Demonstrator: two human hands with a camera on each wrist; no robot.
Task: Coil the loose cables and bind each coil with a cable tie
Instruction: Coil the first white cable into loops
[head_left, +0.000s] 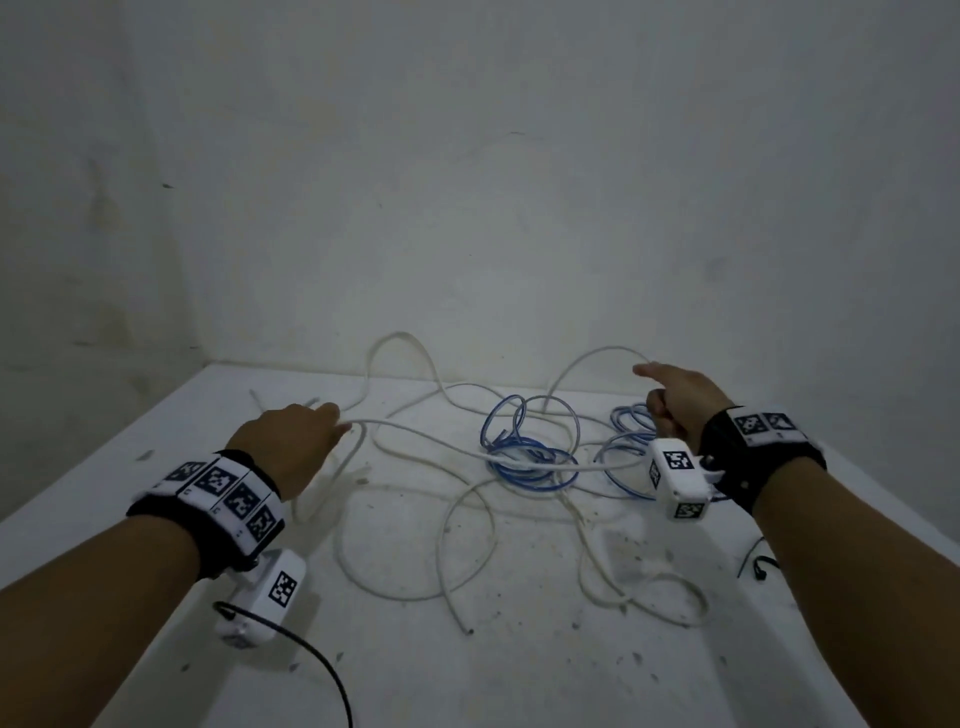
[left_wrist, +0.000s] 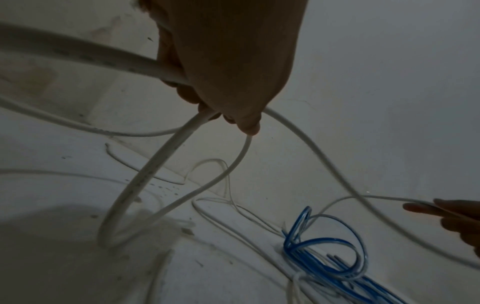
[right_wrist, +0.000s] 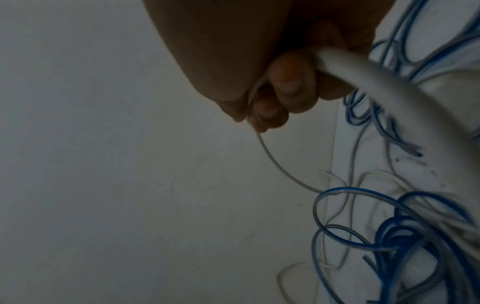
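A long white cable (head_left: 467, 447) sprawls in loose loops over the white table (head_left: 467, 686). My left hand (head_left: 332, 423) grips it at the left; in the left wrist view the fingers (left_wrist: 233, 115) curl round the white cable (left_wrist: 145, 176), with a loop hanging below. My right hand (head_left: 657, 397) holds the same cable at the right, index finger stretched forward. The right wrist view shows its fingers (right_wrist: 288, 86) curled round the white cable (right_wrist: 389, 86). A stretch of cable runs between both hands. Blue cable (head_left: 530, 452) lies tangled between the hands.
More blue cable (head_left: 626, 421) lies under my right hand, close to the wall (head_left: 467, 208) behind the table. A thin black strip (head_left: 758, 564) lies near the right table edge. Two thin pale strips (head_left: 260, 397) lie at the far left. Dark specks dot the tabletop.
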